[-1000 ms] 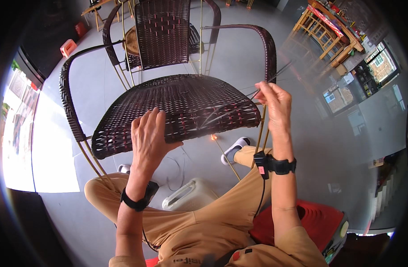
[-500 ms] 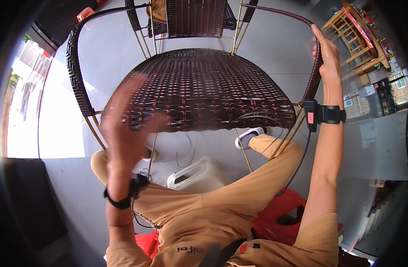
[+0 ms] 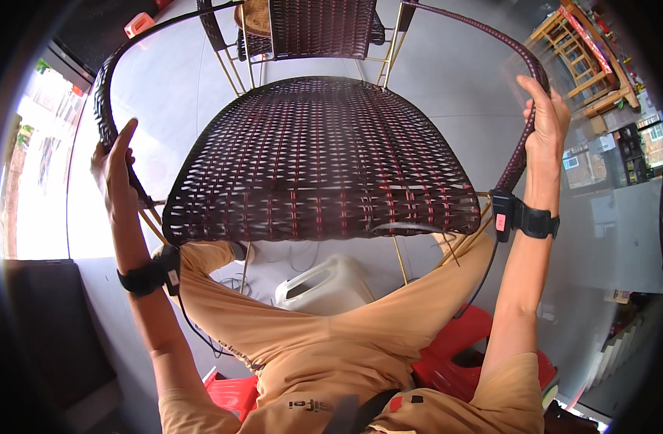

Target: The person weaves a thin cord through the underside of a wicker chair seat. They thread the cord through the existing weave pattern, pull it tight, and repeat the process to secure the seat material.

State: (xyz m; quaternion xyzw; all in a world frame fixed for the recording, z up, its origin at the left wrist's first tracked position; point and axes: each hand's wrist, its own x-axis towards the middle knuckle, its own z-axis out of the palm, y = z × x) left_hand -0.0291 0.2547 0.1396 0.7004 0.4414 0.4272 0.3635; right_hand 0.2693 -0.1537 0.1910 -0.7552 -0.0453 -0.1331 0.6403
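Observation:
A dark brown wicker armchair (image 3: 317,155) with reddish strands and thin gold-coloured legs stands in front of me, its woven seat between my arms. My left hand (image 3: 117,170) is closed around the left armrest (image 3: 102,98), thumb pointing up along it. On the other side, my right hand (image 3: 547,121) wraps the right armrest (image 3: 518,155) from outside. A loose thin strand (image 3: 418,227) curves at the seat's front right edge. Each of my wrists wears a black strap with a small box and a cable.
Below the seat, a whitish plastic jug (image 3: 342,282) lies between my legs. Red plastic stools (image 3: 454,354) show beside me. Another wicker chair (image 3: 321,32) stands beyond the armchair. A wooden frame (image 3: 592,65) is at far right, a dark box-like thing (image 3: 49,325) at left.
My left hand has moved from over the seat's left side out to the left armrest and taken hold of it. The seat's front edge sits lower, closer to me. My right hand stays on its armrest.

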